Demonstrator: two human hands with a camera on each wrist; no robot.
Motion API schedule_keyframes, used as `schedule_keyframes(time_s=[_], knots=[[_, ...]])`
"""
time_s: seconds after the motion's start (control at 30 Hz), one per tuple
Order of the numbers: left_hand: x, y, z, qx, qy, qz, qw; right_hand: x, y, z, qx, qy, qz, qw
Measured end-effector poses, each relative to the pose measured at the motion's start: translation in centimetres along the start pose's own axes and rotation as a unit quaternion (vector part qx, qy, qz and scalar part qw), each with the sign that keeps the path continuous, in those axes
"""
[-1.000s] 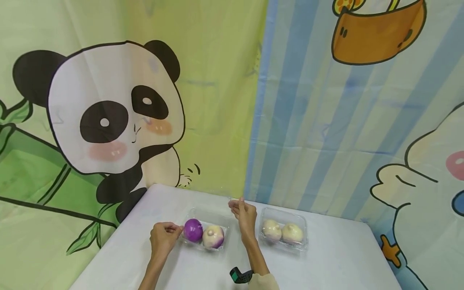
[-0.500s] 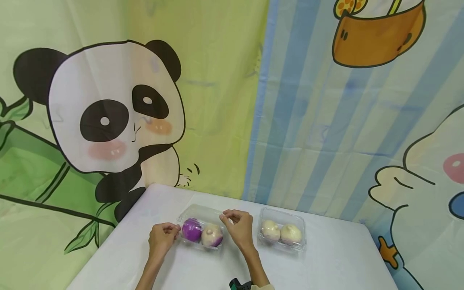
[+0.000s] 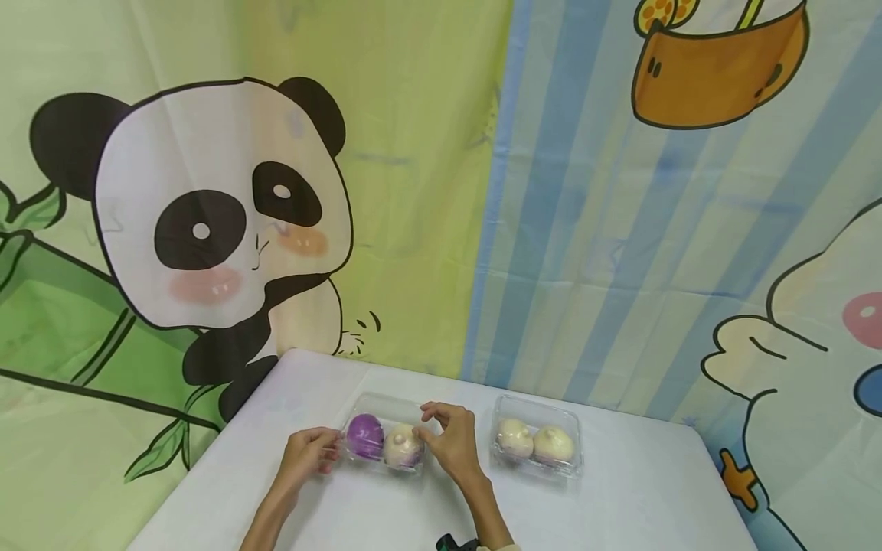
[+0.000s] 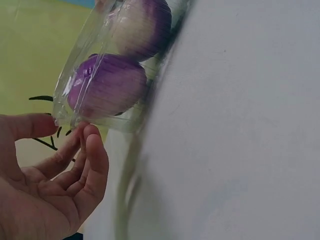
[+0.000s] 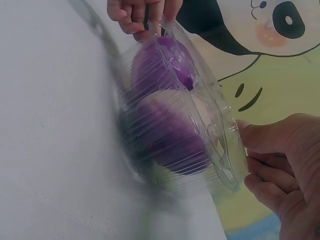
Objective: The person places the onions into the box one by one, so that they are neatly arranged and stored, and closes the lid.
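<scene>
A clear plastic clamshell box [image 3: 375, 399] stands on the table with a purple round vegetable [image 3: 364, 436] and a white-and-purple, turnip-like one [image 3: 403, 447] inside. Its lid [image 5: 212, 107] lies over them; at the right end a gap shows between lid and base rims. My left hand [image 3: 308, 450] pinches the box's left rim between thumb and fingers, its fingertips [image 4: 92, 132] at the corner. At the right end, my right hand [image 3: 452, 440] holds the edge with its thumb [image 5: 265, 135] on the lid and curled fingers close by.
To the right stands a second clear clamshell box [image 3: 575, 428], its lid down over two whitish vegetables [image 3: 534, 440]. Both are on a white-covered table [image 3: 641, 490]. Behind it hang printed curtains [image 3: 413, 229] with a panda. A dark band [image 3: 455, 543] circles the right wrist.
The lid of the left box has come down over the vegetables. My right hand moved left and nearer, onto the box's right end. The left hand's fingers shifted slightly at the rim.
</scene>
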State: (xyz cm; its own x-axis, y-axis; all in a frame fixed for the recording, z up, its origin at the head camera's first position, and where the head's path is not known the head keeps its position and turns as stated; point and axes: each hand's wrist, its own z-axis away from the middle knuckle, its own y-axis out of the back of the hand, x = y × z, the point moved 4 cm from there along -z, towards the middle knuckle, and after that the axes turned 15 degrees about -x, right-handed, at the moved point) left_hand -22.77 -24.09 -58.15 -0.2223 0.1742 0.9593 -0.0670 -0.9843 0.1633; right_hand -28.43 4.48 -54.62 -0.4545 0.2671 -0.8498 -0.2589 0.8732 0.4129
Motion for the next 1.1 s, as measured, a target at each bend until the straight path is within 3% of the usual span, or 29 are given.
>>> schedule_keyframes(time_s=[0.13, 0.3, 0.4, 0.5, 0.57, 0.67, 0.83, 0.93, 1.1], knots=[[-0.3, 0.2, 0.1, -0.024, 0.000, -0.006, 0.9997, 0.0, 0.0, 0.1, 0.012, 0.010, 0.008, 1.000], [-0.5, 0.2, 0.2, -0.048, -0.005, 0.004, 0.9988, -0.6, 0.2, 0.6, 0.074, 0.028, 0.029, 0.996], [-0.5, 0.2, 0.2, -0.056, -0.007, 0.012, 0.9983, -1.4, 0.9, 1.1, 0.128, -0.005, 0.059, 0.990], [-0.4, 0.2, 0.2, -0.058, -0.009, 0.017, 0.9981, -2.0, 1.7, 1.8, 0.144, -0.084, 0.084, 0.982], [-0.4, 0.3, 0.2, -0.057, -0.010, 0.020, 0.9981, -2.3, 2.1, 2.3, 0.111, -0.144, 0.079, 0.980], [-0.2, 0.4, 0.3, -0.053, -0.009, 0.022, 0.9983, -2.5, 2.0, 3.2, 0.008, -0.202, 0.007, 0.979], [-0.2, 0.6, 0.1, -0.049, -0.011, 0.023, 0.9985, -2.6, 0.8, 4.8, -0.146, -0.229, -0.108, 0.956], [-0.4, 0.4, 0.0, -0.050, -0.008, 0.015, 0.9986, -2.1, 0.0, 5.6, -0.190, -0.227, -0.147, 0.944], [-0.7, 0.3, 0.2, -0.056, 0.005, 0.000, 0.9984, -1.6, -0.8, 6.2, -0.225, -0.237, -0.211, 0.921]])
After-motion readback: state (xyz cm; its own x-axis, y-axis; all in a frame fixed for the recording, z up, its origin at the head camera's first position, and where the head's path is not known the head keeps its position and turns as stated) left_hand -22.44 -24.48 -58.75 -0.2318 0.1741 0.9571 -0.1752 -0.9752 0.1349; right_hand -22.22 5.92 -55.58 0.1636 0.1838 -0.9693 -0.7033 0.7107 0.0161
